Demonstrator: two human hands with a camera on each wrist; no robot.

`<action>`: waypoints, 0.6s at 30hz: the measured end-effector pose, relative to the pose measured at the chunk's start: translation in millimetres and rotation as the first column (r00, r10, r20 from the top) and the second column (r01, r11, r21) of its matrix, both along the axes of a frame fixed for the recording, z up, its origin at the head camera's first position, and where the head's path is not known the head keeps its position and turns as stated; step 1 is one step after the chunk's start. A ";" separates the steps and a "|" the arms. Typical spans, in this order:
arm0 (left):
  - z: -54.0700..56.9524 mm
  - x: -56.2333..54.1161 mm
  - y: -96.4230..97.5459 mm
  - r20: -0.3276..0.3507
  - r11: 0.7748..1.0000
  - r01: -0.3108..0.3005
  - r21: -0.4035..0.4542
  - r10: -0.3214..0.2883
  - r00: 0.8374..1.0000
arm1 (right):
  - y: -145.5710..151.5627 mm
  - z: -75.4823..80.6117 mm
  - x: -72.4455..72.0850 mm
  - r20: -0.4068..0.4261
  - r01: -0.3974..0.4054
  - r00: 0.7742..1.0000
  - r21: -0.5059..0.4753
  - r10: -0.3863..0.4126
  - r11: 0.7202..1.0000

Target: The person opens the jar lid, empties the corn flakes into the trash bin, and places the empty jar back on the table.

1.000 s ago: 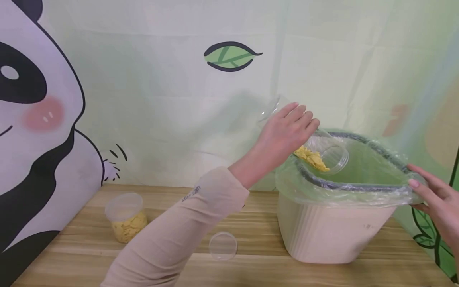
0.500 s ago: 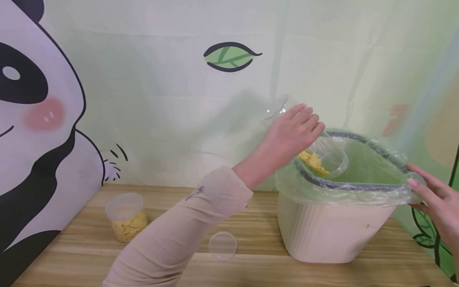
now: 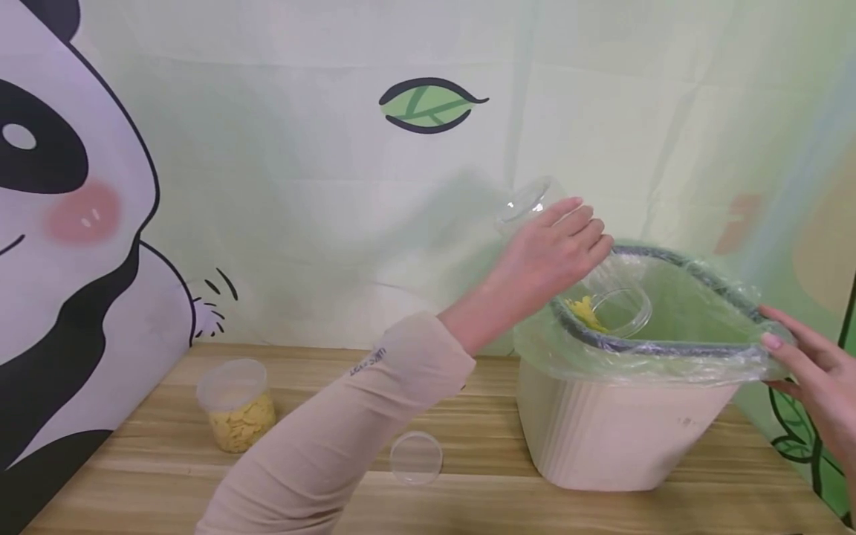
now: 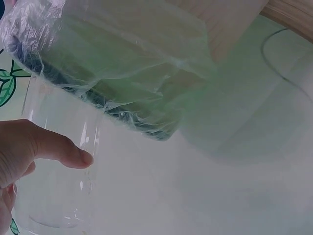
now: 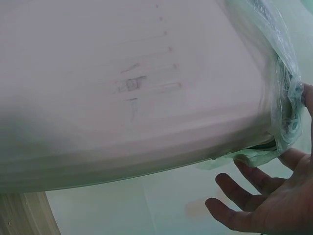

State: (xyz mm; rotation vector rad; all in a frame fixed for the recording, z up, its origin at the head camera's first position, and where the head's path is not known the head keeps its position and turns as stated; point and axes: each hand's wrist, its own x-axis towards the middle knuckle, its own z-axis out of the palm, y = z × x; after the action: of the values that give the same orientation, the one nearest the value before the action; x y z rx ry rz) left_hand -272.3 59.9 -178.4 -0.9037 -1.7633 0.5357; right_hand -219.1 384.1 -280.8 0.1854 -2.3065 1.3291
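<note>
My left hand (image 3: 558,249) grips a clear plastic jar (image 3: 528,204), tilted with its mouth down over the trash bin (image 3: 615,438). A small heap of yellow flakes (image 3: 585,313) shows near the jar's mouth. In the left wrist view the thumb lies along the jar's clear wall (image 4: 58,196), and the base end looks bare. At the bin's right corner my right hand (image 3: 819,371) holds the rim, thumb on top and other fingers partly hidden below. A thin green bin liner (image 3: 655,368) is folded over that rim. The right wrist view shows several fingers (image 5: 239,193) spread loosely beneath the corner.
A second jar (image 3: 237,409), lidded and part filled with yellow flakes, stands at the left of the wooden table (image 3: 495,513). A round clear lid (image 3: 416,458) lies between it and the bin. Behind rises a printed backdrop (image 3: 321,223) with a panda and leaves.
My left hand has shifted slightly right, tipping the jar more steeply. The heap of yellow flakes near its mouth has shrunk. My right hand stays on the rim.
</note>
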 end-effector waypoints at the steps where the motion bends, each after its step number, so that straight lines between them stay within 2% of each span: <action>1: 0.2 0.4 0.0 0.001 1.000 -0.006 -0.006 0.006 1.000 | -0.1 -0.2 -0.1 0.002 0.007 1.000 0.011 -0.007 1.000; 2: 0.3 0.8 0.1 0.001 1.000 -0.009 -0.009 0.009 1.000 | -0.1 -0.3 0.0 0.003 0.011 1.000 0.019 -0.011 1.000; 9: -0.9 0.7 2.9 -0.005 1.000 -0.005 -0.008 0.005 1.000 | 1.2 0.2 0.4 -0.014 -0.065 0.998 -0.110 0.064 0.992; 12: 0.8 1.1 2.2 0.017 1.000 -0.006 -0.007 0.006 1.000 | 0.7 -0.4 0.8 -0.014 -0.056 0.998 -0.097 0.055 0.994; 18: 14.5 -1.7 -9.6 0.002 0.989 -0.061 0.136 0.061 0.998 | 0.8 -1.4 0.3 -0.003 -0.037 0.999 -0.077 0.037 0.996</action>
State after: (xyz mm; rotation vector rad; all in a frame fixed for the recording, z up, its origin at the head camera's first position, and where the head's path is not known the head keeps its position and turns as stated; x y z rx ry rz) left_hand -274.0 50.3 -163.9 -0.7563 -1.8069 0.4494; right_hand -218.8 384.9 -282.1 0.2040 -2.2562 1.4333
